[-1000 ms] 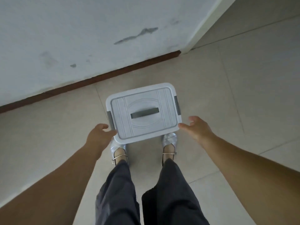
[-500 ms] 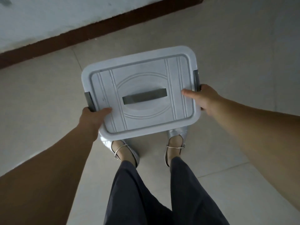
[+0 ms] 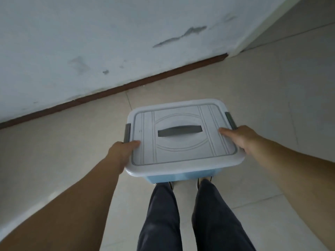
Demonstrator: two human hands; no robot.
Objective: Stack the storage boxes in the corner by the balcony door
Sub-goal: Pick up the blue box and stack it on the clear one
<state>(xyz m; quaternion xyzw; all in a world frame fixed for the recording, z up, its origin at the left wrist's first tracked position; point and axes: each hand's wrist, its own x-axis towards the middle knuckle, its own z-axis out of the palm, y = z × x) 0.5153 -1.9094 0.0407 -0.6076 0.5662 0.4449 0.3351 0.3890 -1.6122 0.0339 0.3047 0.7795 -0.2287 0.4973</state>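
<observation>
A light blue storage box with a white lid, a grey lid handle and grey side clips hangs in front of my legs, off the tiled floor. My left hand grips its left edge, thumb on the lid. My right hand grips the right edge just below the right clip, thumb also on the lid. The box hides my feet almost fully. No other storage box is in view.
A scuffed white wall with a dark brown skirting board runs across the back. A white door frame or wall corner stands at the upper right, with tiled floor beyond it.
Both hands closed on the box's sides and lifted it off the floor. It is now held up in front of my legs, and the view has tilted up toward the wall.
</observation>
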